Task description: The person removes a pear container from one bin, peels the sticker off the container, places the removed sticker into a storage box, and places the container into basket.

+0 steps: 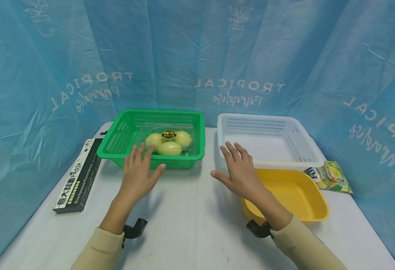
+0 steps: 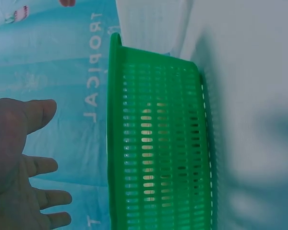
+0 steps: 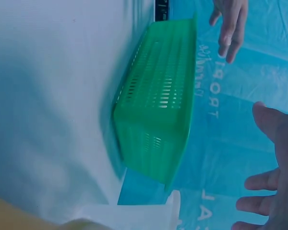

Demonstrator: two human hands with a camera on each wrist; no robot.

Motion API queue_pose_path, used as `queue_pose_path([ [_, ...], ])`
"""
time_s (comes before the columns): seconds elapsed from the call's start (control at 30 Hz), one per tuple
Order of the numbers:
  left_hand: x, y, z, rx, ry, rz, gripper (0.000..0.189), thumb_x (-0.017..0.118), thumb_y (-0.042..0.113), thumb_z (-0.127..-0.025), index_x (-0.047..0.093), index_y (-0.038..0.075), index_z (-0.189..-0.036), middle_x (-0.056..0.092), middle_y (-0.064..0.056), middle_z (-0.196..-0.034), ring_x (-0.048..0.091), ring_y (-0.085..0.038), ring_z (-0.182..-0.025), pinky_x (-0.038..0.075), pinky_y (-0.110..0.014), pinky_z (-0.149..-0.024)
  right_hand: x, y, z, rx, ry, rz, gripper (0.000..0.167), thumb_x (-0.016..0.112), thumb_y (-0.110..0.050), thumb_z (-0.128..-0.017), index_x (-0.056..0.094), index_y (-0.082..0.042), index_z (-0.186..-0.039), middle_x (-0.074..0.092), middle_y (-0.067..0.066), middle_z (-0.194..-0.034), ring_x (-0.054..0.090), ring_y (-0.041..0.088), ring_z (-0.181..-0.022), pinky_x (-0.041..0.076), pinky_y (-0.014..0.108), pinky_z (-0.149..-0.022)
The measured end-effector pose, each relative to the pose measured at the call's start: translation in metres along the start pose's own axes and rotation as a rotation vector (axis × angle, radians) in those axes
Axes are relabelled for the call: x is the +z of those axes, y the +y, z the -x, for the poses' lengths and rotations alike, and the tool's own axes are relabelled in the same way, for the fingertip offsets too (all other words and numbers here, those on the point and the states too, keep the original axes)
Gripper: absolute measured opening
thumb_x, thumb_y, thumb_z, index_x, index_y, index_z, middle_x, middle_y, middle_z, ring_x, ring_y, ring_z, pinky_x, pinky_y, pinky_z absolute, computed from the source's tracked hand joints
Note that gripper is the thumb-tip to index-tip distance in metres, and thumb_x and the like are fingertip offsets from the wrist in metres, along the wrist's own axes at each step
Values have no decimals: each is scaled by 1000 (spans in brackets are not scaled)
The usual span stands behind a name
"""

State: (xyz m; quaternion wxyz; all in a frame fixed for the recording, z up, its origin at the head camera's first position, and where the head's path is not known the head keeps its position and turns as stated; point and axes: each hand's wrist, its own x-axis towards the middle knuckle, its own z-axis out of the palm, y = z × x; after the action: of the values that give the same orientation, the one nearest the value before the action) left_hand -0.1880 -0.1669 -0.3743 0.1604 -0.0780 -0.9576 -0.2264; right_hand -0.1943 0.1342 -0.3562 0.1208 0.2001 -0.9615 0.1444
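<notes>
My left hand [image 1: 137, 174] is raised with spread, straight fingers in front of the green basket [image 1: 116, 156], its fingertips overlapping the basket's near rim in the head view. Inside that basket lies a clear plastic box [image 1: 143, 131] of pale yellow-green round fruit [image 1: 169, 148] with a black and gold label. In the left wrist view, air shows between the left fingers and the basket's slotted side. The right hand [image 1: 239, 172], fingers also spread, hovers by the front left corner of the white basket [image 1: 307, 159] and over the left part of the yellow tub [image 1: 293, 193]. Neither hand holds anything.
A black and white pasta box [image 1: 79, 176] lies along the left side of the table [image 1: 183, 232]. At right, a green and yellow packet [image 1: 332, 177] lies beside the white basket and yellow tub. A blue curtain [image 1: 173, 48] hangs behind and at both sides.
</notes>
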Motion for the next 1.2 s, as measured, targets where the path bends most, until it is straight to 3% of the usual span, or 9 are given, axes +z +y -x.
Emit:
queue_pose_path([
  [0.2,-2,-6,-5,-2,31,15,73,57,41,-92,25,9,-149,19,-27,-153,8,-47,-143,10,-70,-108,2,-4,-8,-16,-10,-29,82,56,-55,-88,27,-9,-149,22,11,-157,16,35,-144,23,59,-110],
  [0.77,-7,-23,-17,-28,31,81,70,55,40,-93,25,10,-149,18,-25,-154,7,-44,-144,13,-71,-106,10,-16,-33,-58,-21,-118,80,56,-51,-90,25,-6,-148,23,14,-156,23,36,-140,24,56,-112],
  [1.2,-11,-41,-30,3,27,158,68,53,40,-95,24,10,-149,19,-26,-153,7,-46,-143,10,-73,-106,21,-25,-51,-18,-90,-193,82,54,-53,-90,22,-7,-150,17,11,-158,24,35,-140,26,52,-114],
])
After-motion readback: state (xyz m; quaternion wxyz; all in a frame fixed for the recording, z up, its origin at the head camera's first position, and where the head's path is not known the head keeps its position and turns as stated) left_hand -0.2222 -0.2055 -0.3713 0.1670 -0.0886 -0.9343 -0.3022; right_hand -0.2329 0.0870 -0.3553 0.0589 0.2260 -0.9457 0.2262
